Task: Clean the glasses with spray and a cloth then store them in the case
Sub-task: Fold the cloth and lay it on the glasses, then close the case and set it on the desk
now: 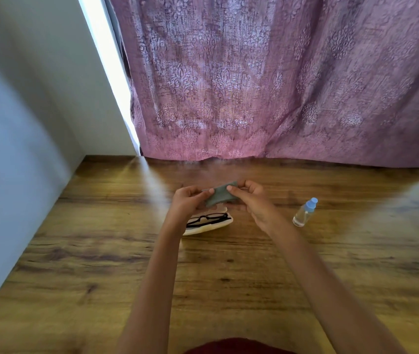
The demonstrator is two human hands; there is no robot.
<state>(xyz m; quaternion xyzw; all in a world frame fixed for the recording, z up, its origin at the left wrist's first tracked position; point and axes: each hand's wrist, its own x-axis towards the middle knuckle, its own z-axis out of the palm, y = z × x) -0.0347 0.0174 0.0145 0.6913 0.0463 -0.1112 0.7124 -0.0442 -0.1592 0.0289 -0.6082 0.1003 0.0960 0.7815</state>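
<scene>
Pinching cloth between left hand, right hand — glasses lying crosswise in case

We count two hands: the left hand and the right hand. Between them is one grey cloth. On the one wooden table we see one pair of black-framed glasses, one pale case, though the hands hide its far part, and one spray bottle. One purple curtain hangs behind.
</scene>
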